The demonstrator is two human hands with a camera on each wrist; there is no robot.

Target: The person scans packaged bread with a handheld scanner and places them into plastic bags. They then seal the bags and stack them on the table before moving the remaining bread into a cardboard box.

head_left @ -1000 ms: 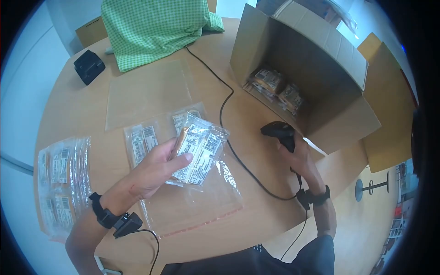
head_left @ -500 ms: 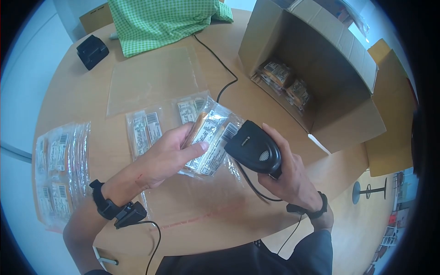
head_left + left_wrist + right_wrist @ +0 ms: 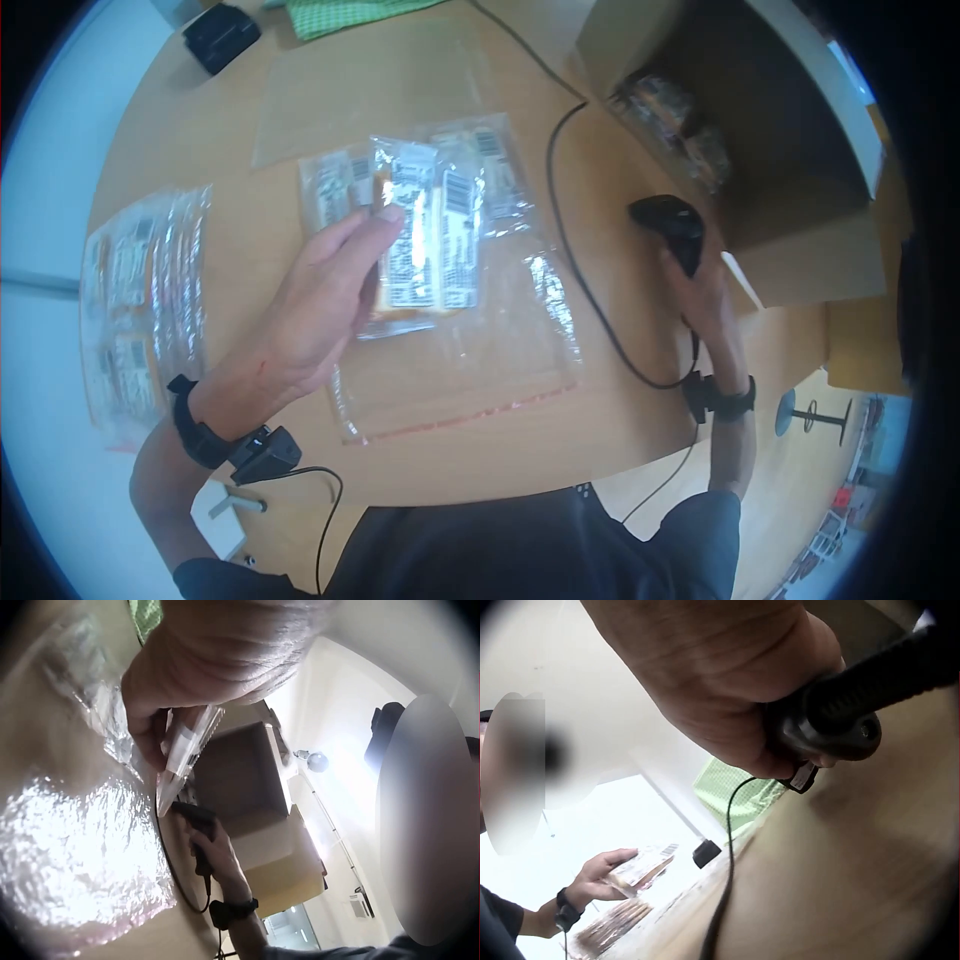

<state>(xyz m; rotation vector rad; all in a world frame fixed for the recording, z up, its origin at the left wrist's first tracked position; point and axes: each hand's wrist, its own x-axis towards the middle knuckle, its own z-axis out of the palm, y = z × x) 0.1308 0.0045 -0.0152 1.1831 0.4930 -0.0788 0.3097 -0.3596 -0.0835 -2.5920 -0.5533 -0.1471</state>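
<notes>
My left hand (image 3: pixel 315 295) grips a clear plastic packet with two labelled items (image 3: pixel 428 235), thumb on its top face, above a large clear bag (image 3: pixel 460 370) lying on the table. Under and behind that packet, more labelled packets (image 3: pixel 490 165) lie at the bag's upper part. Off to the right, my right hand (image 3: pixel 705 295) holds a black handheld scanner (image 3: pixel 672 225) by its grip, beside the open cardboard box. In the right wrist view, fingers wrap the scanner's handle (image 3: pixel 847 727) and its cable hangs down.
A row of filled clear bags (image 3: pixel 150 300) stands at the left. The cardboard box (image 3: pixel 800 220) at the right holds several packets (image 3: pixel 675 125). A flat empty bag (image 3: pixel 370 85), a black device (image 3: pixel 222 38) and green checked cloth (image 3: pixel 350 12) are at the back. A black cable (image 3: pixel 560 210) crosses the table.
The scanner came in beside the held packet and then moved back to the right. My left hand has shifted left and turned the packet more upright. The head view has tilted lower.
</notes>
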